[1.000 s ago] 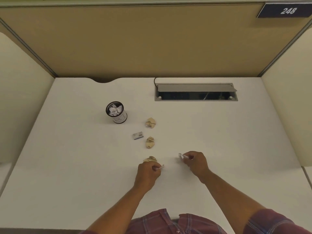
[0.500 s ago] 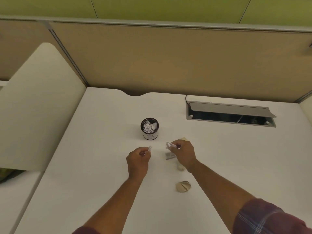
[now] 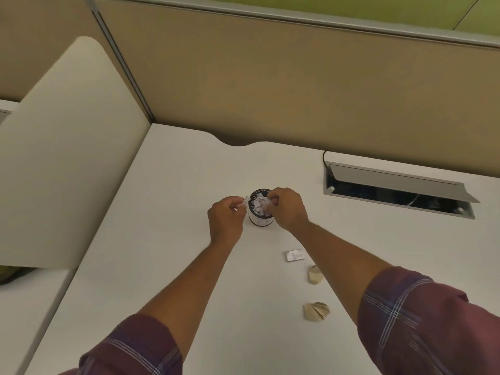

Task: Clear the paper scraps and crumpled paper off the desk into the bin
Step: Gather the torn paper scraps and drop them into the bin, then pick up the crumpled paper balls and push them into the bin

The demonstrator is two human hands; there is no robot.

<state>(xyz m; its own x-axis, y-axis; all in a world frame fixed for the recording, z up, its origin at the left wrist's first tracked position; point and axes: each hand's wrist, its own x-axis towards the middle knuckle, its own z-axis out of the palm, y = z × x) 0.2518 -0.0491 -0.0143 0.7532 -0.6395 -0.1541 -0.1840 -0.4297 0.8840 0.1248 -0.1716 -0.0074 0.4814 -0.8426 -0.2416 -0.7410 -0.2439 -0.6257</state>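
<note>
A small round bin (image 3: 259, 220) with a dark rim stands mid-desk, full of white paper scraps (image 3: 258, 205). My left hand (image 3: 226, 219) pinches a white scrap (image 3: 244, 202) just left of the bin's rim. My right hand (image 3: 286, 208) is over the bin's right rim with fingers closed; whether it holds a scrap is hidden. Two crumpled tan paper balls lie nearer me, one (image 3: 315, 274) beside my right forearm and one (image 3: 316, 311) closer to the front.
A small grey rectangular object (image 3: 295, 255) lies between the bin and the paper balls. An open cable hatch (image 3: 400, 189) sits at the back right of the white desk (image 3: 167, 212). Partition walls enclose the desk at the left and back.
Both hands moved forward from the middle of the desk to the bin, each pinching a white scrap. My view shifted right and closer, so the bin sits between my hands.
</note>
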